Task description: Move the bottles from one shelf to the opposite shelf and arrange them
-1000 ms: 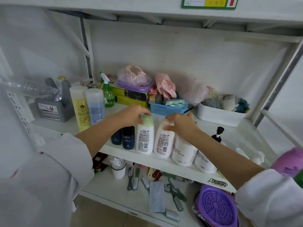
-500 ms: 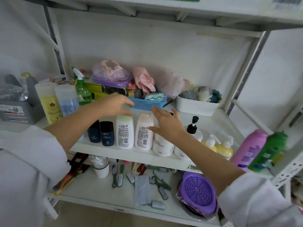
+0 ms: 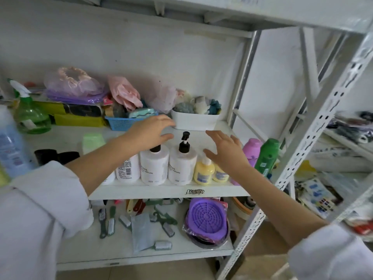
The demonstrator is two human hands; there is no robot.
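Observation:
A row of bottles lines the front of the white middle shelf (image 3: pixel 167 190): two white pump bottles (image 3: pixel 154 164) (image 3: pixel 182 164), two small yellow pump bottles (image 3: pixel 203 170), a pink bottle (image 3: pixel 252 147) and a green bottle (image 3: pixel 267 154). A white bottle with a green cap (image 3: pixel 93 139) stands further left, partly behind my arm. My left hand (image 3: pixel 150 132) hovers open above the left white pump bottle. My right hand (image 3: pixel 226 148) hovers open over the yellow bottles, touching nothing that I can see.
A white tub (image 3: pixel 194 121), a blue basket (image 3: pixel 121 123) and bagged items sit at the shelf's back. A green spray bottle (image 3: pixel 30 116) and a blue bottle (image 3: pixel 10 144) stand at the left. Brushes and a purple lid (image 3: pixel 206 217) lie below. A second rack (image 3: pixel 314 126) stands right.
The view has swung right. Both hands have left the white bottles with labels and moved right, now spread above the pump bottles and the yellow bottles.

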